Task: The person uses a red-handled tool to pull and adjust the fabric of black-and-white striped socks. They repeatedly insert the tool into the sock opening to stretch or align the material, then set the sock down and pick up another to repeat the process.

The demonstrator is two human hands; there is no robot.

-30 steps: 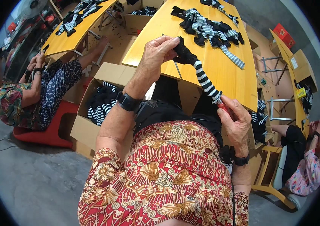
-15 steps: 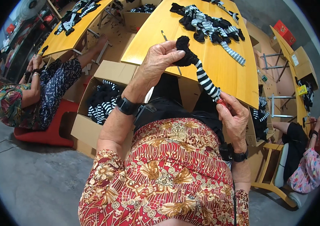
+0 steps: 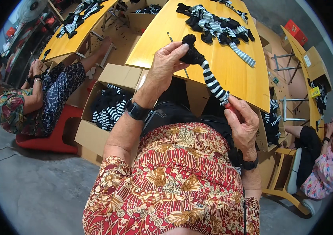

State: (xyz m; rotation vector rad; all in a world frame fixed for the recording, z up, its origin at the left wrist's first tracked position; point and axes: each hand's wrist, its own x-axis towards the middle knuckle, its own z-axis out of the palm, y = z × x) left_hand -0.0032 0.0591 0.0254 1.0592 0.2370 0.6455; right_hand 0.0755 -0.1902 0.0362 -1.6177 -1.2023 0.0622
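Note:
A knitted black-and-white striped tube point(image 3: 212, 81) with a fluffy black end point(image 3: 192, 53) stretches between my hands above the table's near edge. My left hand point(image 3: 166, 62) pinches the fluffy end between thumb and fingers. At the tube's lower, striped end, my right hand point(image 3: 243, 121) is closed around a small red handle point(image 3: 229, 105). That handle touches the tube's opening; whatever part of it lies beyond is hidden by the knit and my fingers. On the yellow table point(image 3: 154, 43) a thin dark rod point(image 3: 170, 37) lies near my left hand.
More striped and black knits point(image 3: 213, 25) are heaped farther back on the table. An open cardboard box point(image 3: 92, 135) of striped knits stands left of me, another box point(image 3: 266, 133) right. One person point(image 3: 21, 100) sits on a red chair at left, another person point(image 3: 321, 172) at far right.
My left thumb and fingers have shifted slightly on the fluffy black end, and the tube has moved a little left. My right hand keeps its grip on the red handle.

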